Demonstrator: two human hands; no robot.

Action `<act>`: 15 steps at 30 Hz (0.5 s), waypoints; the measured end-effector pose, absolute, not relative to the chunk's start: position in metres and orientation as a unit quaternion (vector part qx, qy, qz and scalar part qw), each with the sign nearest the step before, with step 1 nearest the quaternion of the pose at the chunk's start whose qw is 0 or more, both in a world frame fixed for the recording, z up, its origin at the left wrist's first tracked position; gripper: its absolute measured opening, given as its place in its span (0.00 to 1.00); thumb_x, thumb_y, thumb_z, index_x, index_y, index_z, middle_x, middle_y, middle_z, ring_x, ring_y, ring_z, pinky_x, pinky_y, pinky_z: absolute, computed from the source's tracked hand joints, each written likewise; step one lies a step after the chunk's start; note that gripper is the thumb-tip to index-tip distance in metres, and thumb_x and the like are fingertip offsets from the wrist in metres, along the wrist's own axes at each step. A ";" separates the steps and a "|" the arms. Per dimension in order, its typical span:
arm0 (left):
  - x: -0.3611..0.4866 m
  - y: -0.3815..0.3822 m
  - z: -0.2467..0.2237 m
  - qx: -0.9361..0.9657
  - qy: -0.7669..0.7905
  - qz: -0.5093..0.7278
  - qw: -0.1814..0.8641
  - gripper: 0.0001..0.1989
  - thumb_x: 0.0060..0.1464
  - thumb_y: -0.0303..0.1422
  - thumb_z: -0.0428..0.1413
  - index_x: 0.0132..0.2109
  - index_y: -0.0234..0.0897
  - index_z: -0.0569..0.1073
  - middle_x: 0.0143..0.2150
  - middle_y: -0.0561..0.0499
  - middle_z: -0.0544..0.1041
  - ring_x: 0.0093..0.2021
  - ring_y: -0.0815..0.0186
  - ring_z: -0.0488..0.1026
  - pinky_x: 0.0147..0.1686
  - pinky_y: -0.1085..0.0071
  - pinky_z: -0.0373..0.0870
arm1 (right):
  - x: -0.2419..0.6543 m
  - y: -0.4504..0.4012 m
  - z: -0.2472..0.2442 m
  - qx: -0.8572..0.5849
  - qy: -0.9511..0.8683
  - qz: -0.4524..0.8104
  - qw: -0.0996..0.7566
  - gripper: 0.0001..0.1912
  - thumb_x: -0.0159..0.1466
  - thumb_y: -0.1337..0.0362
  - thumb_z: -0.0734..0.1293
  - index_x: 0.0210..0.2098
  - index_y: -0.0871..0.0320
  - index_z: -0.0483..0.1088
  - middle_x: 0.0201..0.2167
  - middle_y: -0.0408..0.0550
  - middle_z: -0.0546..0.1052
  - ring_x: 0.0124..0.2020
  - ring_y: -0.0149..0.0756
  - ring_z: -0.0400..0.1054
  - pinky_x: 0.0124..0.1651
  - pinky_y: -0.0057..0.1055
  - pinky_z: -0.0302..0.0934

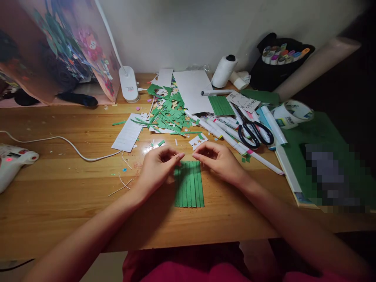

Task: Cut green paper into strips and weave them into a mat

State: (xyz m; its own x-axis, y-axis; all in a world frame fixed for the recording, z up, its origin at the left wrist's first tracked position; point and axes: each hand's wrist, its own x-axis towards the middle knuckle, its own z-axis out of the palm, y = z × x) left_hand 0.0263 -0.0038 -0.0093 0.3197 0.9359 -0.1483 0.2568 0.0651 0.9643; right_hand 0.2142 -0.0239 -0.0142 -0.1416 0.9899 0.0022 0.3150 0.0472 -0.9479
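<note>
A green striped piece of paper (189, 184), marked with dark lengthwise lines, lies on the wooden table in front of me. Over its far left corner is my left hand (161, 162), thumb and index finger pinched together. My right hand (219, 159) is pinched the same way over the far right corner, its fingertips a short gap from the left ones. Whatever the pinches hold, if anything, is too small to make out. Just beyond the hands is a small white paper scrap with cut-outs (198, 140).
Green paper scraps (172, 111) are heaped at the back, beside a white sheet (192, 88). Black-handled scissors (254, 131) rest on several markers (223, 135) to the right. A tape roll (290, 115), a thread spool (225, 71) and a glue gun (16, 162) stand or lie around.
</note>
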 end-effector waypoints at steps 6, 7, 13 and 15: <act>0.023 -0.001 -0.011 0.633 0.494 0.302 0.513 0.11 0.54 0.39 0.56 0.31 0.35 0.70 0.24 0.53 0.73 0.22 0.72 0.67 0.22 0.75 0.61 | 0.214 -0.025 -0.014 -0.538 -0.611 0.444 0.374 0.06 0.61 0.62 0.66 0.32 0.59 0.71 0.29 0.44 0.74 0.30 0.31 0.67 0.33 0.29 0.60; 0.023 -0.001 -0.011 0.640 0.495 0.301 0.505 0.11 0.54 0.39 0.55 0.31 0.35 0.70 0.24 0.53 0.72 0.23 0.72 0.67 0.22 0.75 0.61 | 0.214 -0.026 -0.014 -0.538 -0.613 0.442 0.373 0.06 0.61 0.62 0.66 0.32 0.59 0.71 0.29 0.44 0.74 0.30 0.31 0.67 0.33 0.29 0.61; 0.020 0.002 -0.013 0.695 0.492 0.275 0.447 0.09 0.56 0.36 0.54 0.32 0.35 0.71 0.28 0.52 0.73 0.27 0.70 0.67 0.27 0.74 0.62 | 0.214 -0.027 -0.017 -0.552 -0.631 0.406 0.363 0.06 0.61 0.62 0.66 0.32 0.59 0.72 0.31 0.45 0.76 0.33 0.33 0.68 0.37 0.30 0.61; 0.019 0.004 -0.015 0.710 0.490 0.263 0.432 0.08 0.56 0.35 0.53 0.33 0.35 0.72 0.29 0.51 0.74 0.28 0.70 0.68 0.28 0.73 0.63 | 0.214 -0.027 -0.019 -0.558 -0.639 0.391 0.356 0.06 0.60 0.62 0.66 0.32 0.59 0.72 0.31 0.46 0.76 0.32 0.33 0.67 0.35 0.30 0.60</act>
State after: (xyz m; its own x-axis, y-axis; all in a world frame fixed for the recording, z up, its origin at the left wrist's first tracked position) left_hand 0.0188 0.0039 -0.0148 0.3816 0.9231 -0.0486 0.4684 -0.1478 0.8711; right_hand 0.2137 -0.0267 -0.0190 -0.1227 0.9922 0.0196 0.4357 0.0716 -0.8972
